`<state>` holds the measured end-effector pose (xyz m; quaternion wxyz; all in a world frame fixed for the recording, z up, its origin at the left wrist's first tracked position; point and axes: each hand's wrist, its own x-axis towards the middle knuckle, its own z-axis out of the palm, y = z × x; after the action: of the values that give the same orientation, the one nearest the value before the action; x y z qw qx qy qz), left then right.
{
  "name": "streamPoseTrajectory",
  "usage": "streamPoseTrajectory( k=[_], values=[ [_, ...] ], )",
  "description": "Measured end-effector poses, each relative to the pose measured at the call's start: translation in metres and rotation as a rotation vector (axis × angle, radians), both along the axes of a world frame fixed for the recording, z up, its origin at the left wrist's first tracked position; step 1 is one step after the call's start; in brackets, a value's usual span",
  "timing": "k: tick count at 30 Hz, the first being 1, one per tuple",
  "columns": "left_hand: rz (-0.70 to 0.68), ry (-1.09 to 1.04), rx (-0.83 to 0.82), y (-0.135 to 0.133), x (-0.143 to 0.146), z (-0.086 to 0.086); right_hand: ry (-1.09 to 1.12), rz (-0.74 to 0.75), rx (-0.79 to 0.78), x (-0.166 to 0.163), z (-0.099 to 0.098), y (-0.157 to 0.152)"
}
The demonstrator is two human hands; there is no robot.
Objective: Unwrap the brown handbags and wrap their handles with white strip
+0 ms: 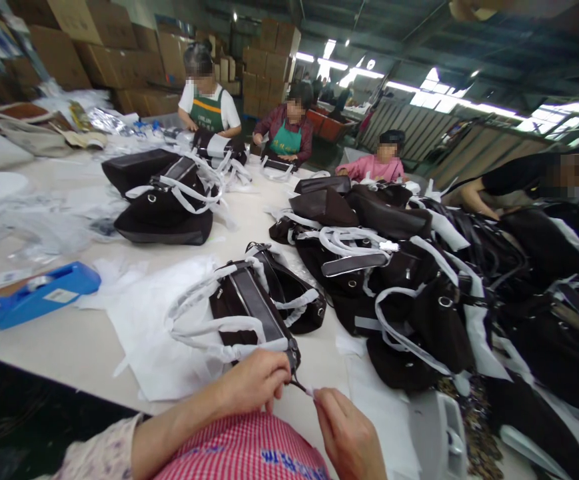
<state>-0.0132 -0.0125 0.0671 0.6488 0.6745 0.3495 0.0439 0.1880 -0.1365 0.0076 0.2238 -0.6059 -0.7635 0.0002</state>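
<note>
A dark brown handbag (252,300) lies on the table just in front of me, its handles (219,327) wrapped in white material. From the near end of the bag a thin dark strap (296,384) comes out between my hands. My left hand (256,379) is closed, its thumb and fingers pinching the strap close to the bag. With its fingers pressed together, my right hand (346,430) grips the strap's far end, where a small white piece shows. Part of the strap is hidden behind my fingers.
White sheets (156,333) lie under and left of the bag, near a blue tape dispenser (44,293). A large pile of dark handbags (384,267) fills the right side, above a grey plastic bin (439,433). More bags (164,207) stand farther back. Several co-workers (209,100) are around the table.
</note>
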Motion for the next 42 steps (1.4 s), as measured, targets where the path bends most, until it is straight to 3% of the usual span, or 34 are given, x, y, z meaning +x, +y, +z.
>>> streamPoseTrajectory(
  k=[3, 5, 8, 11, 16, 21, 26, 30, 34, 38, 42],
  values=[
    [-0.096, 0.092, -0.068, -0.009, -0.010, -0.010, -0.058, -0.015, -0.009, -0.008, 0.004, 0.002],
    [-0.051, 0.081, -0.182, -0.013, -0.011, -0.027, -0.097, -0.022, 0.000, -0.015, 0.007, 0.005],
    [0.138, -0.055, -0.577, -0.019, -0.008, -0.056, -0.142, -0.043, -0.003, -0.024, 0.011, 0.012],
    [0.283, -0.219, -0.955, -0.026, -0.003, -0.072, -0.165, -0.070, -0.031, -0.033, 0.007, 0.019],
    [0.425, -0.369, -1.006, -0.043, 0.011, -0.069, -0.046, -0.163, -0.103, -0.049, -0.010, 0.023],
    [0.476, -0.271, -1.105, -0.059, 0.029, -0.069, 0.273, -0.118, -0.397, -0.041, -0.002, 0.017],
    [0.669, -0.232, -1.132, -0.070, 0.043, -0.068, 0.472, 0.157, -0.656, -0.014, 0.022, 0.033],
    [0.864, -0.308, -1.168, -0.074, 0.052, -0.065, 0.384, 0.334, -0.692, -0.002, 0.031, 0.056],
    [0.938, -0.356, -1.217, -0.076, 0.045, -0.061, 0.024, 0.438, -0.436, 0.009, 0.037, 0.081],
    [0.903, -0.329, -1.133, -0.086, 0.011, -0.051, -0.180, 0.768, -0.130, 0.010, 0.044, 0.103],
    [0.808, -0.209, -1.058, -0.100, -0.031, -0.042, -0.169, 1.111, -0.119, -0.017, 0.046, 0.117]
  ],
)
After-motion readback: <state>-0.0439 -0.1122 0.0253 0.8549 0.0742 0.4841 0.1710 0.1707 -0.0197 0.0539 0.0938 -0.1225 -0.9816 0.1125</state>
